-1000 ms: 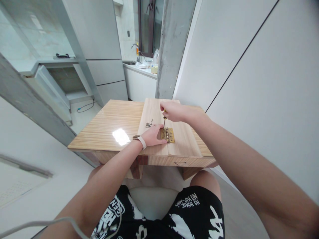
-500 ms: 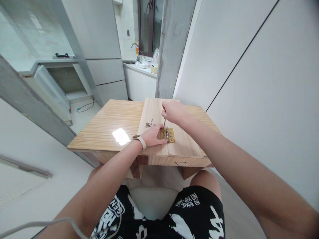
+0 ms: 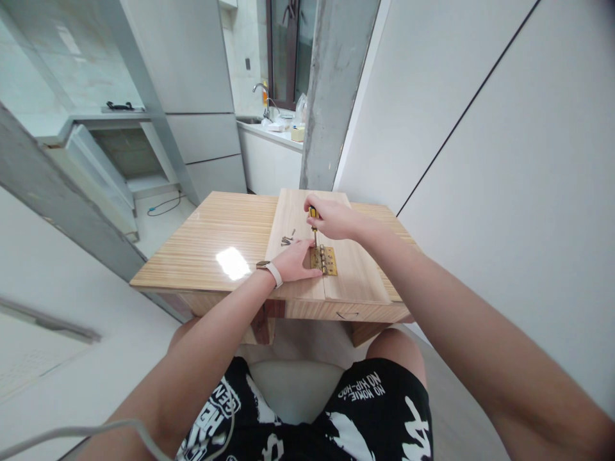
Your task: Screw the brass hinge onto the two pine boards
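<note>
My right hand (image 3: 329, 216) is closed round a screwdriver (image 3: 314, 213) with a yellow and black handle. The screwdriver stands nearly upright, its tip down at the upper left corner of a brass hinge (image 3: 329, 261). My left hand (image 3: 295, 261) lies on the left board, thumb and forefinger set at the two ends of the hinge and holding it. The hinge lies unfolded across the seam between two pale wooden boards (image 3: 358, 275). Several small dark screws (image 3: 287, 241) lie loose on the left board. Whatever is under the screwdriver's tip is too small to make out.
The boards rest on a striped wooden desk (image 3: 192, 240) with a drawer handle (image 3: 347, 315) at its front. A white panel wall (image 3: 480, 160) rises on the right. A grey post (image 3: 331, 96) and a sink counter (image 3: 269, 134) stand behind. A pale cable (image 3: 110, 426) crosses at lower left.
My right hand has shifted slightly left and turned, so the screwdriver's handle now shows. The left hand, hinge and boards stay in place.
</note>
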